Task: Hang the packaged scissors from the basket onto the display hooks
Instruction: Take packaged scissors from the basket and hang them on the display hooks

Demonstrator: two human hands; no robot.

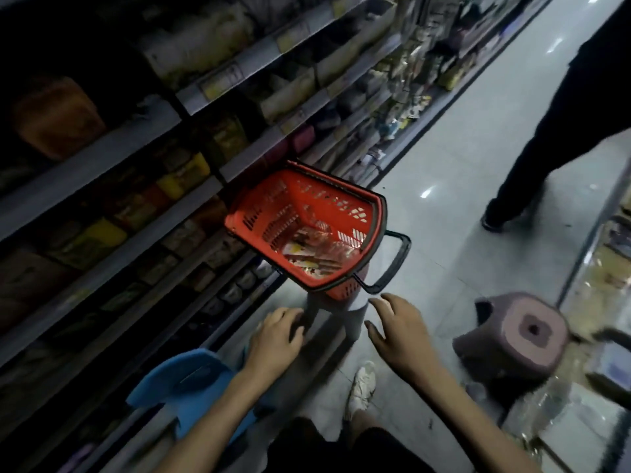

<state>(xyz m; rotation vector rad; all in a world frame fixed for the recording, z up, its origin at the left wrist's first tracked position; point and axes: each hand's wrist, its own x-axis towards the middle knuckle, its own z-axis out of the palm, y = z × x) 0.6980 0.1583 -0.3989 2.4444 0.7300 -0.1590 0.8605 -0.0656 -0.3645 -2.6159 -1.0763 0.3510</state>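
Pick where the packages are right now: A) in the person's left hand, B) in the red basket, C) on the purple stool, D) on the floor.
B: the packages lie on the bottom of the red basket, while the left hand and right hand hold none.

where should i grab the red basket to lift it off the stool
Probably by the black loop handle, which juts from the red basket on the side nearest the right hand. Its long bar stands clear of the basket wall, leaving a gap for curled fingers. Come from the near right, over the bar. The basket perches on a narrow grey stool, so lift gently.
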